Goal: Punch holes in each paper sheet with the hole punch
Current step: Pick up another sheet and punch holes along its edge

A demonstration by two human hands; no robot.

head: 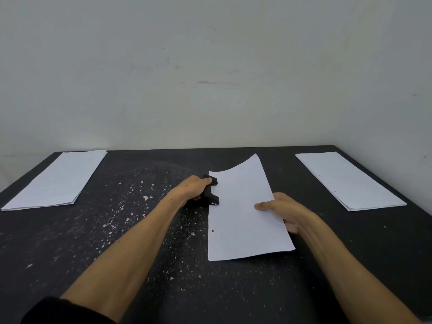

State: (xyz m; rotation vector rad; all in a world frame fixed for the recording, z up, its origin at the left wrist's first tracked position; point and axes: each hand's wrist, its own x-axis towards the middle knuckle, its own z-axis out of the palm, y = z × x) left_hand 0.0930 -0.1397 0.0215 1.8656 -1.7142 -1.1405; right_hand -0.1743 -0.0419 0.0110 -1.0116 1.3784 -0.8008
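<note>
1. Black table (233, 288) here, its top flecked all over with white specks and paper bits, its far edge pushed against a plain pale wall (210, 66).
2. At the far left corner lies a stack of white sheets (58, 180); at the far right corner, a second stack (348, 180), a few small dark dots near its left edge.
3. Mid-table, the black hole punch (211, 194) sits on the left edge of a single sheet (243, 213).
4. Left hand (194, 189) reaches in, fingers curled over the punch, gripping it from above.
5. Right hand (285, 210) pinches the sheet's right edge, thumb flat on top, other fingers tucked beneath.
6. The sheet's far right corner curls upward; one punched hole shows near its left edge, toward the near corner.
7. A dark sleeve (60, 311) shows on the left arm at the table's near edge.
</note>
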